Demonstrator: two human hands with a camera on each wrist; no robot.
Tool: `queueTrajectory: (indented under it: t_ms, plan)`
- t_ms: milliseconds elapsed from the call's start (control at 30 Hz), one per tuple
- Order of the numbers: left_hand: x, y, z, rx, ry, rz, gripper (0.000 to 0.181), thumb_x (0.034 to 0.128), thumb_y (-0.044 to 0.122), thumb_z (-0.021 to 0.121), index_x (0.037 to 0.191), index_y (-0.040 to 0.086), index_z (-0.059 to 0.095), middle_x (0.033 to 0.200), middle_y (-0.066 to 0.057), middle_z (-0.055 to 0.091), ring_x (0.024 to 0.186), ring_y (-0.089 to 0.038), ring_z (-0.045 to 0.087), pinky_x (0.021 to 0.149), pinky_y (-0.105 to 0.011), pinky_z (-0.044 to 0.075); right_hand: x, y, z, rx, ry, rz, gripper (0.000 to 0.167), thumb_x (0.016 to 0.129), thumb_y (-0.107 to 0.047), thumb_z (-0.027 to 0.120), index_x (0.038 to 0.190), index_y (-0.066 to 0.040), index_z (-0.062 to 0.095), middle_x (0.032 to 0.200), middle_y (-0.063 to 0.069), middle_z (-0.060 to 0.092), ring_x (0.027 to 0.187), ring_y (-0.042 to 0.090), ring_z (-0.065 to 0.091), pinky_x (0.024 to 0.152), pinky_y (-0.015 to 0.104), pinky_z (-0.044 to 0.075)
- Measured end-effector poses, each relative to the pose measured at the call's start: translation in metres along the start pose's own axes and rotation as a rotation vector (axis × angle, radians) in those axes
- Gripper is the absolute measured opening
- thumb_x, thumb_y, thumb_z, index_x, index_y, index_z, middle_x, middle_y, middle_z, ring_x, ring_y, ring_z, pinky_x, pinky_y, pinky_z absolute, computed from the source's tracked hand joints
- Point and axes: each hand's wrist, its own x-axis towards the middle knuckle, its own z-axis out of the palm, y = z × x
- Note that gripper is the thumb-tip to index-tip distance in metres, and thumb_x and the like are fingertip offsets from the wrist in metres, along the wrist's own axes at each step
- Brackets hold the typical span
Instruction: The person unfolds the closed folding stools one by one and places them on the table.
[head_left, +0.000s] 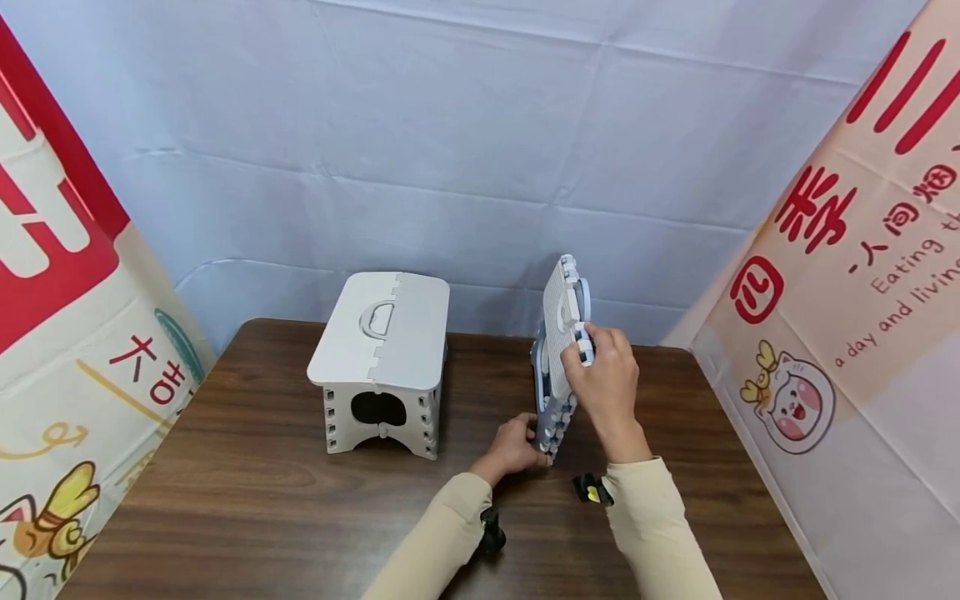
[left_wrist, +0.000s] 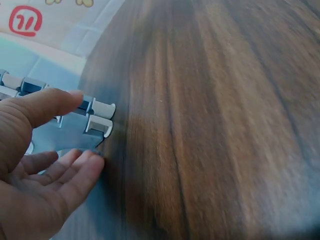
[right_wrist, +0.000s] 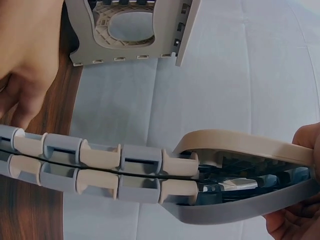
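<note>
A grey-and-white folding stool [head_left: 557, 321], folded nearly flat, stands on edge at the right of the table. My right hand [head_left: 609, 379] grips its upper part, thumb on one side and fingers on the other. Low at its near corner, my left hand [head_left: 513, 446] holds the stool; the left wrist view shows the thumb over the hinged edge [left_wrist: 75, 127] and the fingers beneath. Two rows of interlocking hinge pieces [right_wrist: 100, 155] face the right wrist camera, with a narrow gap between the panels. To the left, a second folding stool [head_left: 416, 321] stands unfolded on its legs.
The dark wooden table [head_left: 300, 517] backs onto a pale hanging cloth [head_left: 450, 125]. Printed banners flank it, one on the left [head_left: 67, 292] and one on the right [head_left: 885, 400]. Black straps with small devices sit at both wrists.
</note>
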Motion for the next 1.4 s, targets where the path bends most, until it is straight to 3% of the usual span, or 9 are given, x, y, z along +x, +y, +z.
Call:
queueTrajectory:
  t_ms: [167, 400, 633, 800, 967, 1167, 1400]
  plan:
    - [-0.005, 0.005, -0.006, -0.016, 0.024, 0.085, 0.074, 0.0590, 0.012, 0.087, 0.124, 0.000, 0.053, 0.098, -0.010, 0.058, 0.081, -0.018, 0.056, 0.068, -0.024, 0.046, 0.001, -0.001, -0.001, -0.011, 0.011, -0.023, 0.036, 0.075, -0.012, 0.060, 0.101, 0.013, 0.064, 0.090, 0.026, 0.059, 0.079, 0.039, 0.055, 0.062, 0.050, 0.046]
    - [-0.006, 0.004, -0.010, -0.072, 0.022, 0.098, 0.077, 0.0623, 0.010, 0.084, 0.130, 0.002, 0.048, 0.107, -0.014, 0.056, 0.089, -0.024, 0.058, 0.073, -0.027, 0.048, 0.000, -0.001, 0.000, -0.006, 0.008, -0.019, 0.036, 0.075, -0.011, 0.060, 0.102, 0.013, 0.065, 0.092, 0.026, 0.059, 0.079, 0.039, 0.055, 0.062, 0.050, 0.047]
    - [-0.003, 0.008, -0.018, -0.047, 0.046, 0.204, 0.071, 0.0659, 0.014, 0.083, 0.129, 0.007, 0.051, 0.105, -0.014, 0.057, 0.091, -0.027, 0.056, 0.074, -0.026, 0.045, -0.001, -0.001, 0.001, -0.009, 0.014, -0.013, 0.036, 0.076, -0.012, 0.060, 0.102, 0.013, 0.065, 0.092, 0.026, 0.060, 0.081, 0.040, 0.056, 0.063, 0.051, 0.047]
    - [0.000, 0.014, -0.022, -0.060, 0.028, 0.218, 0.068, 0.0672, 0.013, 0.082, 0.129, 0.008, 0.053, 0.106, -0.015, 0.056, 0.094, -0.029, 0.055, 0.077, -0.027, 0.045, -0.001, -0.001, 0.002, -0.017, 0.017, -0.015, 0.036, 0.076, -0.013, 0.059, 0.102, 0.013, 0.065, 0.092, 0.026, 0.059, 0.081, 0.040, 0.055, 0.063, 0.051, 0.047]
    - [0.000, 0.019, -0.027, -0.118, 0.023, 0.237, 0.065, 0.0701, 0.010, 0.079, 0.129, 0.004, 0.052, 0.111, -0.015, 0.056, 0.100, -0.032, 0.055, 0.083, -0.035, 0.047, -0.001, -0.001, 0.003, -0.018, 0.019, -0.017, 0.037, 0.076, -0.013, 0.060, 0.102, 0.012, 0.065, 0.091, 0.026, 0.059, 0.081, 0.040, 0.055, 0.062, 0.051, 0.046]
    - [0.001, 0.023, -0.026, -0.208, 0.070, 0.294, 0.057, 0.0735, 0.007, 0.077, 0.126, 0.004, 0.055, 0.115, -0.010, 0.058, 0.105, -0.033, 0.056, 0.086, -0.043, 0.046, 0.000, 0.000, 0.003, -0.014, 0.021, -0.016, 0.037, 0.075, -0.013, 0.059, 0.101, 0.012, 0.065, 0.093, 0.027, 0.060, 0.083, 0.041, 0.056, 0.065, 0.051, 0.046]
    - [0.004, 0.017, -0.018, -0.204, 0.136, 0.341, 0.048, 0.0730, 0.008, 0.078, 0.117, 0.007, 0.059, 0.102, -0.004, 0.064, 0.096, -0.027, 0.061, 0.077, -0.035, 0.050, 0.000, 0.000, 0.002, -0.005, -0.002, 0.011, 0.037, 0.075, -0.013, 0.058, 0.103, 0.011, 0.065, 0.095, 0.026, 0.060, 0.085, 0.040, 0.055, 0.067, 0.051, 0.045]
